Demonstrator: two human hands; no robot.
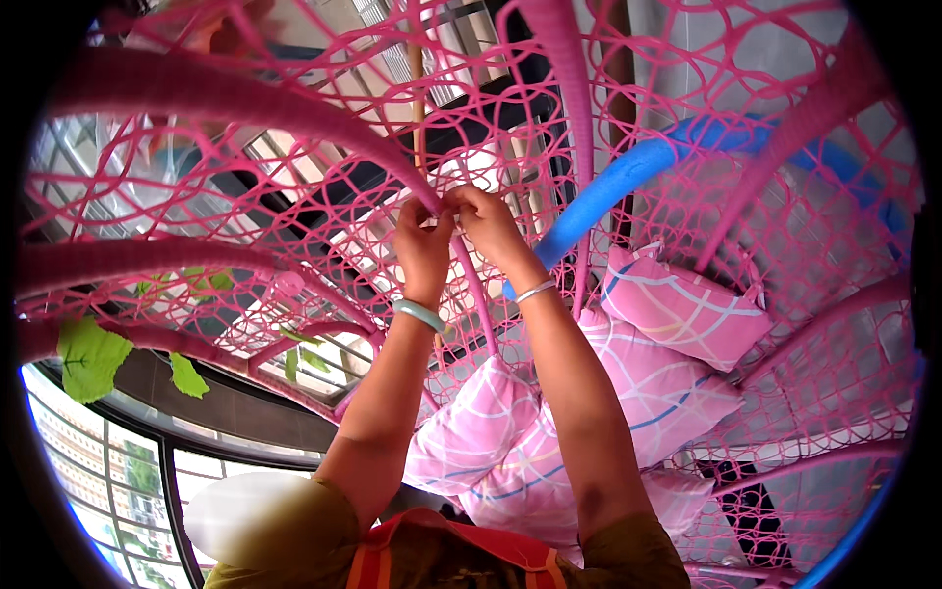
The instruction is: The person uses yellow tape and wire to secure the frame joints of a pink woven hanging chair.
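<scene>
Both my arms reach up and forward to a pink wrapped tube (378, 147) of a hanging net frame. My left hand (422, 250) has its thumb and fingers closed at the tube, from the left side. My right hand (487, 228) pinches at the same spot from the right, its fingertips meeting the left ones. Any thin cord between the fingertips is too small to make out. Pink knotted netting (324, 211) spreads all round the hands. A green bangle (420, 314) circles my left wrist, and a silver one (536, 290) my right.
Pink patterned cushions (648, 378) lie below and right of my arms. A blue foam tube (613, 196) curves past on the right. Green artificial leaves (90, 358) hang at the left, near large windows (118, 471). More pink tubes (785, 147) arch around me.
</scene>
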